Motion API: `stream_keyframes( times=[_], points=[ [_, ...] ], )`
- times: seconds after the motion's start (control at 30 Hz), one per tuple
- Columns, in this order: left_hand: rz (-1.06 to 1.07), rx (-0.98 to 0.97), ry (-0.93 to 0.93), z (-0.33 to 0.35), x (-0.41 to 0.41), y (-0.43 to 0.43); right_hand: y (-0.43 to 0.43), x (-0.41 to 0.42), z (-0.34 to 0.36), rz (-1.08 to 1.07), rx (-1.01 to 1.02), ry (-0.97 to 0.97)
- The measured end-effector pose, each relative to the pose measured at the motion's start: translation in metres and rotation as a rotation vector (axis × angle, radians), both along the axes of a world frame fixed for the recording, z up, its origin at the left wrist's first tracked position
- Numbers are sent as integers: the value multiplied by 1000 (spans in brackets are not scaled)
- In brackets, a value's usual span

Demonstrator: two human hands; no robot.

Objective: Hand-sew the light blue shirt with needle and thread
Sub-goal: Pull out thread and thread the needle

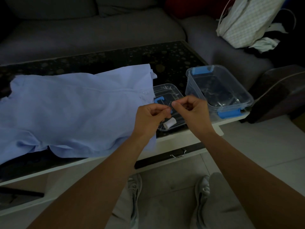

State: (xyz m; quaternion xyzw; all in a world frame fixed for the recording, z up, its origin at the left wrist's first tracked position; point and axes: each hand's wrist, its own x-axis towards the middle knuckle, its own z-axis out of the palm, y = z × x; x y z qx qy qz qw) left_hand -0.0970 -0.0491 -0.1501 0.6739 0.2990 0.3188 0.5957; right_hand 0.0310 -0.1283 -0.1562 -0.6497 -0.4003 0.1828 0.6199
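Note:
The light blue shirt [74, 109] lies spread over the left part of the dark table. My left hand [151, 117] and my right hand [192, 111] are raised close together above the clear box lid [166, 91], fingertips nearly meeting. Each hand pinches something very thin between thumb and forefinger; a faint thin line shows between them, too fine to tell needle from thread. A white thread spool [170, 123] lies on the lid just under my left hand.
A clear plastic box [217, 93] with blue latches stands open at the table's right end. The table's white front edge [181, 142] carries a drawer handle. Grey sofas surround the table; a patterned bag [247, 19] lies on the right sofa. My shoes are on the floor below.

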Motion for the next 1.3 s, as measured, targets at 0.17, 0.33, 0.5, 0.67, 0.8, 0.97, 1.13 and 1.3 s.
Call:
stream_keyframes(
  times=[0.17,0.33,0.5,0.67,0.8,0.97,1.13,1.3],
  points=[
    [1,4,0,0,0,0,0,1,0,0,-8,-36],
    [-1,8,-2,-1,0,1,0,0,0,-5,-4,-39],
    [-3,-4,-6,-2,1,2,0,0,1,-3,-6,-35],
    [3,-14,-7,-3,1,0,0,0,1,4,-7,-25],
    [5,1,1,-1,1,0,-1,0,0,9,-5,-14],
    [6,-1,-5,-1,1,0,0,-1,1,7,0,9],
    [4,7,-4,0,0,-1,0,-2,2,4,10,0],
    [5,-4,-9,0,1,-1,-1,-2,2,5,6,-22]
  ],
)
